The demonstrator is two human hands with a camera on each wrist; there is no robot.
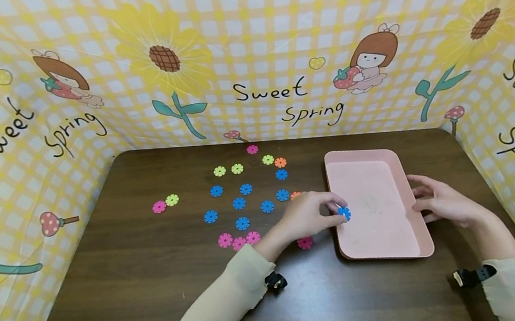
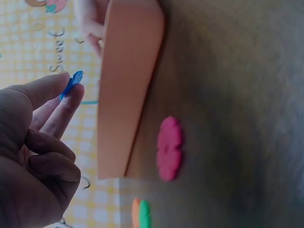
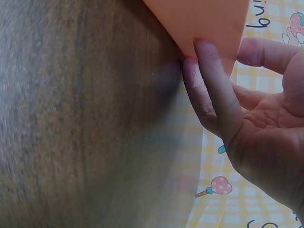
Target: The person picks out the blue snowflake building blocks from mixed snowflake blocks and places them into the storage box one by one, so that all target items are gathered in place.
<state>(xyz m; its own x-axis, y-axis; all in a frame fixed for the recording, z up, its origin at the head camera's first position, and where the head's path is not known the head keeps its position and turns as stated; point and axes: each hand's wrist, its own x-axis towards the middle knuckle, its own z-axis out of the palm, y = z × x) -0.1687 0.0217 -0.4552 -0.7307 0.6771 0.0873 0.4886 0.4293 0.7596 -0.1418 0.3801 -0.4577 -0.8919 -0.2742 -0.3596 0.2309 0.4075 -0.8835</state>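
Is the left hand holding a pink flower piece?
No, the left hand is pinching a blue flower piece.

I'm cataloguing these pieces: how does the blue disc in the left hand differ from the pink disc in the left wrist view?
The blue disc is pinched by the left hand; the pink disc lies loose on the table. The blue disc is tilted, the pink disc flat. In the head view, the blue disc overlaps the tray; the pink disc doesn't. Both have notched rims.

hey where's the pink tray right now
In the head view, the pink tray sits right of centre on the table, the right hand touching its right side.
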